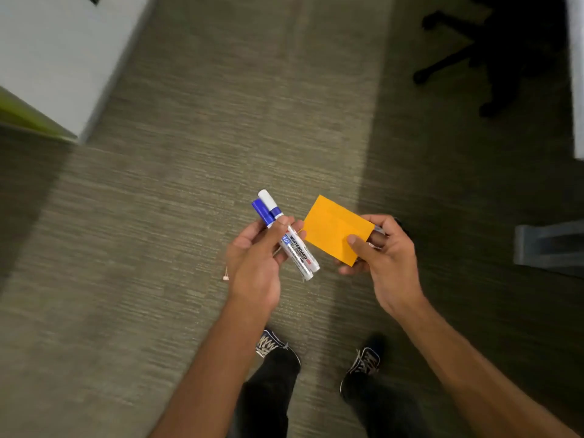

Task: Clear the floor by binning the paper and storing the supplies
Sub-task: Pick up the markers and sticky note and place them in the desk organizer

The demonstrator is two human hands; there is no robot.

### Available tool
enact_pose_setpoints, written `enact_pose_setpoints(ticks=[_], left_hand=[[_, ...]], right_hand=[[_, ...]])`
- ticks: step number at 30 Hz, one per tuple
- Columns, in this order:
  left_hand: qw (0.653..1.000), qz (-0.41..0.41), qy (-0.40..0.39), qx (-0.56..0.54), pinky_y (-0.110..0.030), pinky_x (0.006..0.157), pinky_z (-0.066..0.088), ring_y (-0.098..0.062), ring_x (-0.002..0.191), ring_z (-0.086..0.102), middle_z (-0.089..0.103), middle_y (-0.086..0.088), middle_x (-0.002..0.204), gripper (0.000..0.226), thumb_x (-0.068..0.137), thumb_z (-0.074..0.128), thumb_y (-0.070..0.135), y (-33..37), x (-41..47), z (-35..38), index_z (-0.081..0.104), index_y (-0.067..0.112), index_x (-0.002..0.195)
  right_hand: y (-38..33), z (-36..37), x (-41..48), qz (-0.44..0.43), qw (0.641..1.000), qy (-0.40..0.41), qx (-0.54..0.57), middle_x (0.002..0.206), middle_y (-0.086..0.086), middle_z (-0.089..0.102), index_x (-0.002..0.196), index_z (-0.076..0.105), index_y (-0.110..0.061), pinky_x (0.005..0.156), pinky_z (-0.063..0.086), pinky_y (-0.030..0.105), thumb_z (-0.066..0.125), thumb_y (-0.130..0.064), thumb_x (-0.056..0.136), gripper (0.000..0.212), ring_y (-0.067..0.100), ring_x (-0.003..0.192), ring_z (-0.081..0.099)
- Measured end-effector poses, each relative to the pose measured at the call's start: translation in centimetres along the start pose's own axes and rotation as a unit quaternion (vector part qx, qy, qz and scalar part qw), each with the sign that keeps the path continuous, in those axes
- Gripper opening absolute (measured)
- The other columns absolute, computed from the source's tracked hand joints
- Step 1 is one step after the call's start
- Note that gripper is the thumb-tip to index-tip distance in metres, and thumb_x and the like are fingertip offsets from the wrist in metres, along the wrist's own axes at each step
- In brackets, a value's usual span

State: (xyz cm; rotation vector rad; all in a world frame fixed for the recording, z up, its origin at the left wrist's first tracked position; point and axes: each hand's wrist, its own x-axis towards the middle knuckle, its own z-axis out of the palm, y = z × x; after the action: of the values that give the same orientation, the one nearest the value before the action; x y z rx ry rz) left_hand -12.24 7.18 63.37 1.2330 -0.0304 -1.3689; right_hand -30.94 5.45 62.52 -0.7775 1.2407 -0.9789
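The person is standing over the carpeted floor (189, 216), carrying supplies toward storage — no bin or storage place is showing. To do this well, I judge both grips should be kept firm and level while walking. The left hand (256, 260) is held palm-inward, its fingers (278, 229) closed around two whiteboard markers (286, 235), caps pointing away. The right hand (388, 257) is pinching an orange sticky-note pad (335, 229) — thumb on top, fingers beneath. Something small may be tucked behind it; I cannot tell what.

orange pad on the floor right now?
No, the right hand holds the orange pad above the carpet, thumb pressed on its face.
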Motion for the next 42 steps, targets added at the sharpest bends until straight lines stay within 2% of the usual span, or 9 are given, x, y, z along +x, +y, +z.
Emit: enact_pose_setpoints(ticks=[6, 8, 11, 15, 23, 31, 34, 36, 42], left_hand=[[0.999, -0.021, -0.042, 0.022, -0.034, 0.078, 0.062, -0.034, 0.099, 0.074, 0.074, -0.023, 0.103, 0.019, 0.089, 0.07, 0.005, -1.8, -7.0, 8.4, 0.068, -0.003, 0.107], [0.997, -0.027, -0.064, 0.035, -0.034, 0.077, 0.062, -0.034, 0.099, 0.074, 0.074, -0.022, 0.103, 0.02, 0.089, 0.07, 0.005, -2.8, -9.5, 11.2, 0.068, -0.003, 0.108], [0.993, -0.039, -0.095, 0.052, -0.036, 0.077, 0.063, -0.033, 0.098, 0.075, 0.076, -0.019, 0.099, 0.024, 0.086, 0.072, 0.007, -4.3, -13.2, 15.2, 0.068, -0.001, 0.108], [0.987, -0.064, -0.133, 0.061, -0.035, 0.075, 0.062, -0.034, 0.1, 0.074, 0.076, -0.021, 0.105, 0.047, 0.077, 0.076, 0.011, -6.7, -17.7, 20.5, 0.063, -0.005, 0.119], [0.968, -0.07, -0.216, 0.111, -0.032, 0.073, 0.062, -0.033, 0.1, 0.075, 0.075, -0.021, 0.108, 0.048, 0.07, 0.082, 0.014, -12.6, -24.4, 28.9, 0.066, 0.001, 0.113], [0.937, -0.105, -0.285, 0.17, -0.036, 0.078, 0.062, -0.036, 0.106, 0.072, 0.074, -0.022, 0.111, 0.07, 0.059, 0.093, 0.022, -18.3, -26.8, 35.8, 0.064, 0.001, 0.119], [0.924, -0.118, -0.313, 0.187, -0.036, 0.078, 0.062, -0.037, 0.106, 0.072, 0.074, -0.023, 0.112, 0.068, 0.061, 0.092, 0.021, -19.8, -27.1, 38.3, 0.064, 0.002, 0.12], [0.914, -0.129, -0.327, 0.204, -0.036, 0.078, 0.062, -0.035, 0.105, 0.073, 0.074, -0.021, 0.112, 0.069, 0.06, 0.092, 0.021, -20.7, -27.1, 40.2, 0.064, 0.003, 0.121], [0.881, -0.153, -0.355, 0.271, -0.039, 0.08, 0.062, -0.033, 0.104, 0.074, 0.076, -0.018, 0.107, 0.051, 0.073, 0.085, 0.016, -24.3, -26.0, 46.3, 0.065, 0.008, 0.119]], right_hand=[[-6.5, -7.6, -5.4, -0.019, 0.998, 0.057, 0.012, 0.111, 0.022, 0.066, 0.125, 0.058, -0.01, 0.055, 0.06, 0.037, 0.063, -0.004, 0.095, 0.031, 0.044, 0.083, 0.068], [-8.5, -10.3, -7.2, -0.024, 0.997, 0.071, 0.021, 0.115, 0.018, 0.066, 0.127, 0.058, -0.011, 0.056, 0.061, 0.037, 0.058, -0.003, 0.098, 0.03, 0.039, 0.09, 0.07], [-11.1, -14.3, -10.3, -0.04, 0.994, 0.105, 0.016, 0.107, 0.004, 0.072, 0.126, 0.061, -0.016, 0.057, 0.062, 0.037, 0.058, -0.002, 0.098, 0.031, 0.031, 0.091, 0.073], [-13.9, -19.6, -14.5, -0.077, 0.984, 0.162, 0.005, 0.098, -0.007, 0.073, 0.125, 0.06, -0.02, 0.057, 0.062, 0.036, 0.065, -0.008, 0.095, 0.032, 0.026, 0.092, 0.074], [-16.8, -28.4, -20.8, -0.066, 0.956, 0.284, 0.034, 0.094, -0.022, 0.068, 0.117, 0.064, -0.037, 0.059, 0.063, 0.032, 0.074, -0.018, 0.09, 0.035, 0.008, 0.095, 0.071], [-18.5, -35.5, -22.8, -0.073, 0.904, 0.419, 0.045, 0.084, -0.011, 0.074, 0.108, 0.061, -0.042, 0.056, 0.06, 0.028, 0.076, -0.024, 0.089, 0.031, 0.02, 0.074, 0.075], [-18.7, -38.0, -22.5, -0.081, 0.884, 0.46, 0.031, 0.077, -0.004, 0.074, 0.11, 0.06, -0.039, 0.063, 0.063, 0.037, 0.072, -0.025, 0.092, 0.026, 0.019, 0.064, 0.074], [-18.9, -39.8, -22.0, -0.077, 0.871, 0.483, 0.047, 0.083, 0.005, 0.074, 0.114, 0.061, -0.037, 0.068, 0.064, 0.042, 0.072, -0.025, 0.092, 0.027, 0.021, 0.061, 0.074], [-20.3, -45.7, -19.1, -0.065, 0.835, 0.543, 0.064, 0.097, 0.01, 0.072, 0.119, 0.061, -0.034, 0.067, 0.065, 0.041, 0.069, -0.021, 0.095, 0.028, 0.02, 0.065, 0.076]])
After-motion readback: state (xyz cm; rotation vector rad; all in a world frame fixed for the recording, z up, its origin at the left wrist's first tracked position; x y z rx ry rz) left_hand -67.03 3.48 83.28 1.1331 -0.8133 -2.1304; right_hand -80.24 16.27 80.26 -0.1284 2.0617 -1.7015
